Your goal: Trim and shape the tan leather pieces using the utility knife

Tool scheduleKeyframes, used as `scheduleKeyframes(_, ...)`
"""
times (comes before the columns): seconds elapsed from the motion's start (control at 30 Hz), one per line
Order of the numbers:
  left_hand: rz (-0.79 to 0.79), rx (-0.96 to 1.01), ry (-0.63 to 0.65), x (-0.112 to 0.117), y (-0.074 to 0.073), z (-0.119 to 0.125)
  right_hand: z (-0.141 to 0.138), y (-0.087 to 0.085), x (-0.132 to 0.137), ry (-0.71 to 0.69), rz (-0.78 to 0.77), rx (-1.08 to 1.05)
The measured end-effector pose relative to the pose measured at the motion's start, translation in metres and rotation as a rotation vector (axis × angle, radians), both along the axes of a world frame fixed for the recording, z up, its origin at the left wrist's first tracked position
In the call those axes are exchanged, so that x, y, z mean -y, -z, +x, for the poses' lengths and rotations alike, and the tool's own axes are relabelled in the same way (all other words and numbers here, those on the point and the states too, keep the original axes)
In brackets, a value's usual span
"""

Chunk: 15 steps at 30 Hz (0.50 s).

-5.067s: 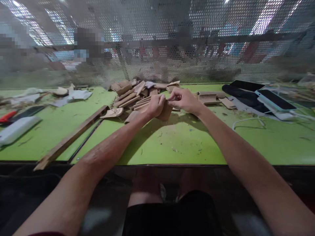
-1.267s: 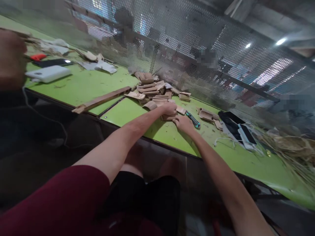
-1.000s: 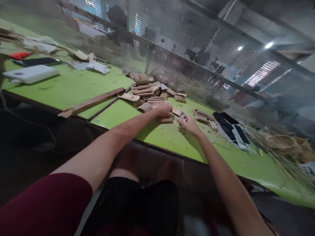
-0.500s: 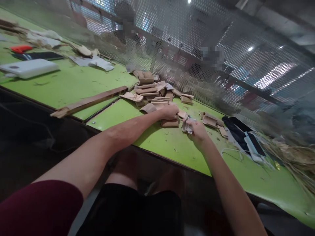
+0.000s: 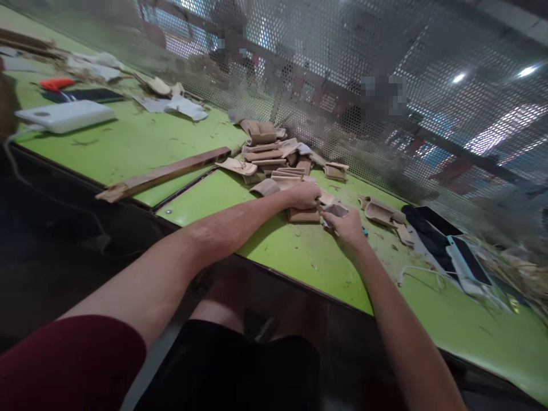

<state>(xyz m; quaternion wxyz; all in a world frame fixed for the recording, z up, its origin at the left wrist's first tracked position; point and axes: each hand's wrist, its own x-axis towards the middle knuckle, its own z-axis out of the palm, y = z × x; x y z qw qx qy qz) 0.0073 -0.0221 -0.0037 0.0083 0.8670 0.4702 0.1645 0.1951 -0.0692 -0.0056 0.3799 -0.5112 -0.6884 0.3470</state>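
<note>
As right hand (image 5: 350, 227) pinches pale-grey sheet (image 5: 337, 210) | left hand (image 5: 305, 195) curled, hold unclear | curved tan wooden pieces (image 5: 262, 155) heaped, progress unclear

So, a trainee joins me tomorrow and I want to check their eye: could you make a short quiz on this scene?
1. Which hand holds the greyish-white piece? A) left B) right C) neither
2. True or false: the flat white device lies to the left of the heap of tan pieces.
3. Fill in: the long wooden strip lies on a ____-coloured tabletop.

Key: 1. B, the right hand; 2. true; 3. green.
</note>
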Motion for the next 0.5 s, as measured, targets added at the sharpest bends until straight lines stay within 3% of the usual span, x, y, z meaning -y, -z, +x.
scheduleKeyframes(0.3,-0.042,-0.001,-0.026,0.0026,-0.0016,-0.0003,0.0044,0.0044,0.0002,-0.119,-0.047,0.039)
scheduleKeyframes(0.5,-0.037,0.001,-0.028,0.0028,-0.0014,-0.0001,0.008,0.0055,-0.0018,-0.091,0.002,0.068)
